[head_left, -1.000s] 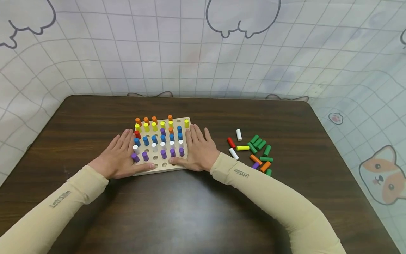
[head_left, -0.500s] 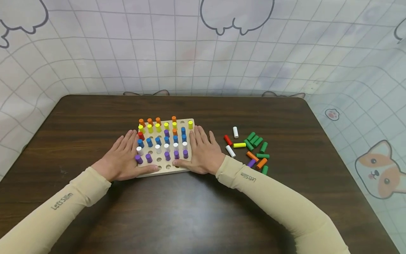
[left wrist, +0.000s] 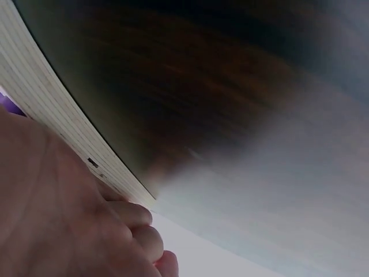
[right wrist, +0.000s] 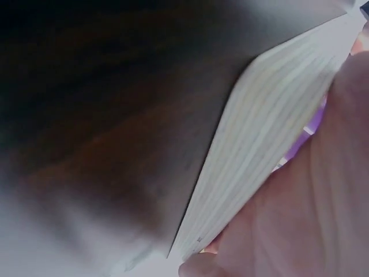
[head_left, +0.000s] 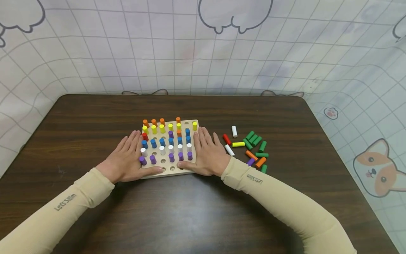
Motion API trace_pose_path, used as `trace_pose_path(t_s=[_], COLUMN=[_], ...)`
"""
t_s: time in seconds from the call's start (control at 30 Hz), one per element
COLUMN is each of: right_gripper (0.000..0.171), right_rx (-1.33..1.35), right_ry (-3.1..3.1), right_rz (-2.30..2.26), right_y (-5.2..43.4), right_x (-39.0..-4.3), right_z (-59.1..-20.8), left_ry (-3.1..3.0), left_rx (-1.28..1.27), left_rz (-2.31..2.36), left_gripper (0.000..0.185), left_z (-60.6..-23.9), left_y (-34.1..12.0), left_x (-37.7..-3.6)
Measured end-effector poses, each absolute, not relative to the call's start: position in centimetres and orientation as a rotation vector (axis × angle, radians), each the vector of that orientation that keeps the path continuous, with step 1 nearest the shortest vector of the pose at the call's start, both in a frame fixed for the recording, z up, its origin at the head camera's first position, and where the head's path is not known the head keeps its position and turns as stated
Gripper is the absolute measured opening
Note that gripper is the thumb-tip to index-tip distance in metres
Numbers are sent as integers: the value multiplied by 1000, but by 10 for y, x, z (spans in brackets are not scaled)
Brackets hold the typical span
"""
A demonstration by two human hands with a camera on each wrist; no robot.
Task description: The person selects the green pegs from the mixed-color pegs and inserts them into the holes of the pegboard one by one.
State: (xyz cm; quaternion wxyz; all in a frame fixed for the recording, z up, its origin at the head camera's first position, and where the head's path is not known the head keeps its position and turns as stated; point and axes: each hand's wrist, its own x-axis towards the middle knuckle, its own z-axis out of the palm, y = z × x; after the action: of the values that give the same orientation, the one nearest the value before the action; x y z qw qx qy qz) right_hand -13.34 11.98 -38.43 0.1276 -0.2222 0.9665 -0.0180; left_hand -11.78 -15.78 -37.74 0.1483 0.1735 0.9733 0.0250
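A pale wooden pegboard (head_left: 168, 173) lies on the dark table, with rows of orange, yellow, red, blue, white and purple pegs standing in it. Some holes are bare. Along its left side rests my left hand (head_left: 127, 162), fingers straight and thumb over the front left corner. My right hand (head_left: 209, 155) lies flat against the right side, its thumb reaching over the front right holes. In the left wrist view the board's layered edge (left wrist: 63, 112) runs beside the palm. The right wrist view shows the opposite edge (right wrist: 253, 133) next to the right palm.
Right of the board lie loose pegs: several green ones (head_left: 254, 140), white ones (head_left: 234, 131), a red one (head_left: 226, 139), a yellow one (head_left: 238, 144), orange ones (head_left: 260, 162) and a purple one (head_left: 251, 162). A patterned cloth (head_left: 177, 56) hangs behind the table (head_left: 190, 215).
The pegboard has slid to the right between both hands, closer to the loose pegs. The hands keep their hold along its sides, and the view has shifted slightly.
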Motion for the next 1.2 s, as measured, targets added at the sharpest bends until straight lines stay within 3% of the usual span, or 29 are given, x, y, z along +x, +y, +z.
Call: trace_pose_path(t_s=[1.2], right_gripper=[113], right_rx=[-568], right_ry=[2742], right_rz=[15], right_y=[142], right_x=[-124], right_z=[-376], left_ry=[2784], left_rx=[547], left_rz=[146], left_gripper=[128], left_z=[-381], left_y=[-139], left_x=[-119])
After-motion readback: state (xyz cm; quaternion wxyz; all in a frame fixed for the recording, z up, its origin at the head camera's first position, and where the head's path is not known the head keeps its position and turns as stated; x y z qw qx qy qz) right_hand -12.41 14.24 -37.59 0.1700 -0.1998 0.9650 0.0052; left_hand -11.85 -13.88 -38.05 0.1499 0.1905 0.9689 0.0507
